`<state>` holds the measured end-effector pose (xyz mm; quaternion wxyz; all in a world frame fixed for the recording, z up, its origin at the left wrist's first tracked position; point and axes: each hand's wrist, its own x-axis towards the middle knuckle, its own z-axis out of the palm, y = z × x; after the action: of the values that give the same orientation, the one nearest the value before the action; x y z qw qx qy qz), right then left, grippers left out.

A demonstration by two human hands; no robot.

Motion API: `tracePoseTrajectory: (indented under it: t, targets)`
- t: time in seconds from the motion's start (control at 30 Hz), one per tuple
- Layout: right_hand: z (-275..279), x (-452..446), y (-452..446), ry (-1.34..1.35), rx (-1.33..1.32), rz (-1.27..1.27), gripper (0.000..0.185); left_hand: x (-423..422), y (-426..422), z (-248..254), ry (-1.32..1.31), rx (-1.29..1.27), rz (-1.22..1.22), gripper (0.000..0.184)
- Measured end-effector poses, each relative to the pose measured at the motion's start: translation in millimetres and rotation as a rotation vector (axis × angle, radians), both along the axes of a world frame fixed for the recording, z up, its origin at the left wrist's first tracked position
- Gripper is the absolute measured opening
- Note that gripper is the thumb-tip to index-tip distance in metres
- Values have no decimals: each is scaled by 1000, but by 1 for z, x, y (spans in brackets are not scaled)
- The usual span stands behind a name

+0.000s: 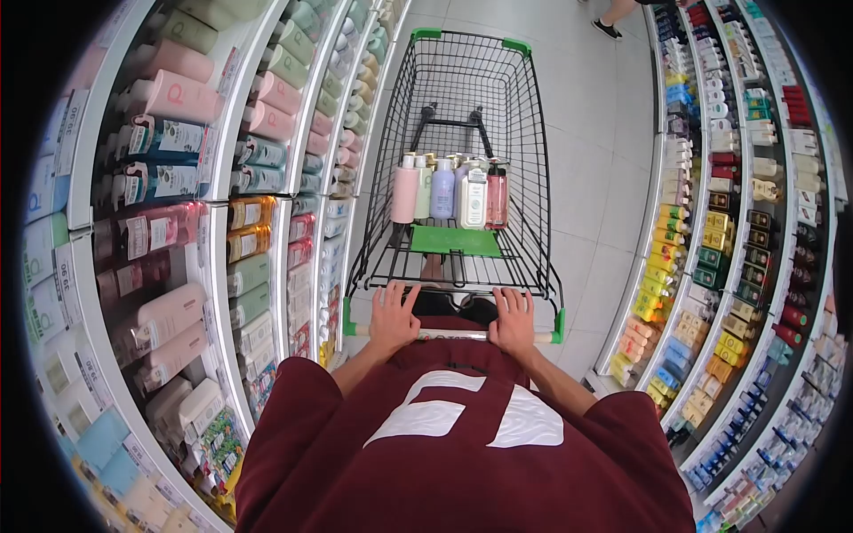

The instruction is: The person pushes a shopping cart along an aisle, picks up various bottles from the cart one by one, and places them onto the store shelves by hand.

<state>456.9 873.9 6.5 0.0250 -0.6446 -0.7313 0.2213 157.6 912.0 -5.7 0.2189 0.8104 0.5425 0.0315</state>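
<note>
Both of my palms rest on the handle bar (453, 335) of a black wire shopping cart (540, 133) with green corners. My left hand (394, 317) lies over the bar's left part, fingers stretched forward and apart. On the right part, my right hand (512, 320) lies likewise, its fingers extended past the bar. Inside the cart, several pump bottles stand upright near the handle end: a pink bottle (404, 194), a pale green bottle (423, 197), a lilac bottle (442, 194), a white bottle (474, 202) and a red bottle (498, 200). A green panel (455, 241) sits just before them.
Tall shelves of bottles (218, 200) line the aisle closely on the left. More shelves with packed bottles (711, 258) run along the right side. Grey floor tiles (591, 160) lie between. Far ahead, another person's shoe (607, 29) shows by the right shelves.
</note>
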Motion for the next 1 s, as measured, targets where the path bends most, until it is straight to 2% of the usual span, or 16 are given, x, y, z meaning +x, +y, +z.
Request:
tracePoseTrajectory:
  t: [0.4,0.5,0.57,1.0]
  targets:
    - [3,-12,-48,-3,11,44,73,-13,-59,3,49,31,19,71]
    - [0,-20,-67,-1,14,37,73,-21,-75,5,-53,-98,74,71]
    - [-2,-23,-78,-8,25,45,73,-25,-85,6,-38,-14,42,71]
    - [-8,-40,-124,4,129,39,64,-43,-139,-5,-61,60,118,67]
